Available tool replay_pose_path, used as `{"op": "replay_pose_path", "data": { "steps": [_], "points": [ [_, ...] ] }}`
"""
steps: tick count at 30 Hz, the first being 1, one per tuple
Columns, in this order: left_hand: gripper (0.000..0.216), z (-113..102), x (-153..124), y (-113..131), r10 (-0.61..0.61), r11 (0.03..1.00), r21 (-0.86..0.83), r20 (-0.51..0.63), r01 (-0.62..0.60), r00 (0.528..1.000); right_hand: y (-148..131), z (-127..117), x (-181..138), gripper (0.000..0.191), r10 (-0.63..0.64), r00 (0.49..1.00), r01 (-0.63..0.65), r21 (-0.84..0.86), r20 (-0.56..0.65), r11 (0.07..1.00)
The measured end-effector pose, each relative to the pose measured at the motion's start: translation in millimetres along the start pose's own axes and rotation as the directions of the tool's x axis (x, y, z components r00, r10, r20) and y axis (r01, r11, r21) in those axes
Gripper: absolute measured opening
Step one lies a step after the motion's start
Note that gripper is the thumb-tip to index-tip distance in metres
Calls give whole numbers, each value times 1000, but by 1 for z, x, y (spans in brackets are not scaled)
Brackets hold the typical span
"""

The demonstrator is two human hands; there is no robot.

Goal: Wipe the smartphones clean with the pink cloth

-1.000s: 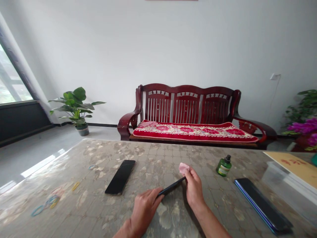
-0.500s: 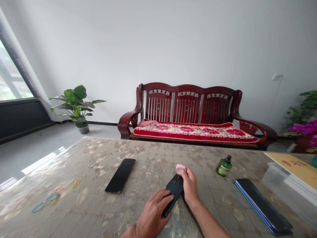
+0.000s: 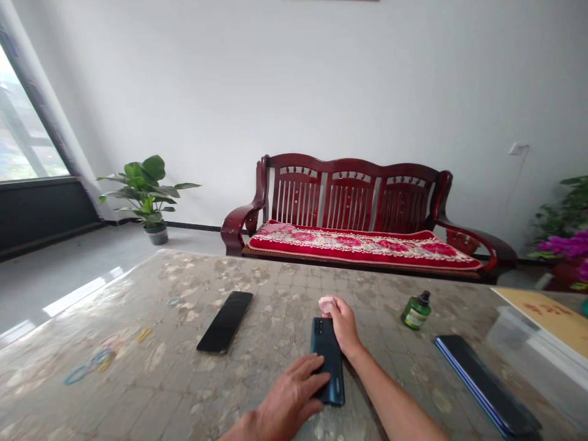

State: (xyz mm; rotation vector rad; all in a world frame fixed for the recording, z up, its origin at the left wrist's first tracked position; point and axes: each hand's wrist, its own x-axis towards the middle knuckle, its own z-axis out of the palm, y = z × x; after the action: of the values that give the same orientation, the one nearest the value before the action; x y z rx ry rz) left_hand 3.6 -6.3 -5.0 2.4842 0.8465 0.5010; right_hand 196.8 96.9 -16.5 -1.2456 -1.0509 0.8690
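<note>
A dark blue phone [image 3: 327, 359] lies flat on the patterned table [image 3: 184, 380], back side up with its camera at the far end. My left hand [image 3: 289, 401] rests on the phone's near left edge, fingers stretched over it. My right hand [image 3: 340, 321] is closed on a small pink cloth [image 3: 325, 303] beside the phone's far right corner.
A second black phone [image 3: 225, 321] lies to the left, a third phone [image 3: 487, 384] to the right. A small green bottle [image 3: 416, 310] stands at the right. Coloured rubber bands [image 3: 89, 365] lie at the left. A clear box [image 3: 528, 343] sits at the right edge. A wooden bench [image 3: 358, 214] stands beyond.
The phone, held tilted on its edge a second ago, has been turned over and laid flat with its back up. My right hand has shifted left with the pink cloth.
</note>
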Motion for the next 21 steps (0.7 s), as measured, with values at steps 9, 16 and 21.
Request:
{"op": "replay_pose_path", "data": {
  "steps": [9, 16, 21],
  "points": [
    [42, 0, 5, 6, 26, 994, 110, 4, -26, 1000, 6, 2, 2, 39, -80, 996, 84, -95, 45, 992],
    [45, 2, 5, 8, 22, 990, 142, -21, -19, 1000, 11, 2, 2, 37, -123, 991, 131, -153, 59, 980],
    [43, 1, 5, 12, 21, 991, 136, -38, -16, 999, 9, -2, -1, 32, -158, 986, 167, -219, 56, 961]
  ]
}}
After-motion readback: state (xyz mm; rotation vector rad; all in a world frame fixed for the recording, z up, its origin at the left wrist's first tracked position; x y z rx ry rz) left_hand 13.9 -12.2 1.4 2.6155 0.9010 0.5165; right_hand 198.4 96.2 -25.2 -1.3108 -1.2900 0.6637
